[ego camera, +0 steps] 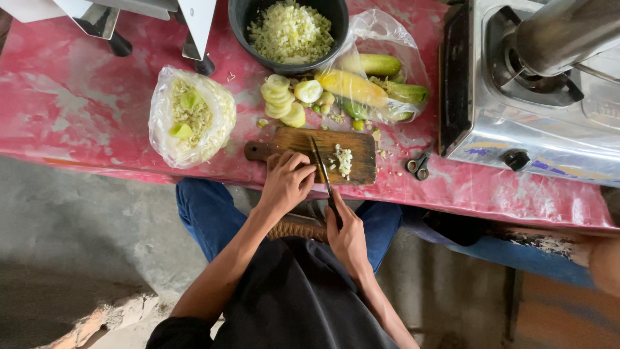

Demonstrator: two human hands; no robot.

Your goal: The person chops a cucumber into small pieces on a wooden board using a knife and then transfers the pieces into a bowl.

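My left hand rests with curled fingers on the near left part of a small wooden cutting board, pressing on something I cannot make out under the fingers. My right hand grips the dark handle of a knife; its blade lies across the board beside the left fingertips. A small heap of finely chopped pale green vegetable lies on the board to the right of the blade. Several cut cucumber rounds are piled just beyond the board.
A dark bowl of chopped vegetable stands at the back. A clear bag of whole cucumbers lies to its right, a bag of scraps on the left. Scissors lie by a steel gas stove. The table has a red cloth.
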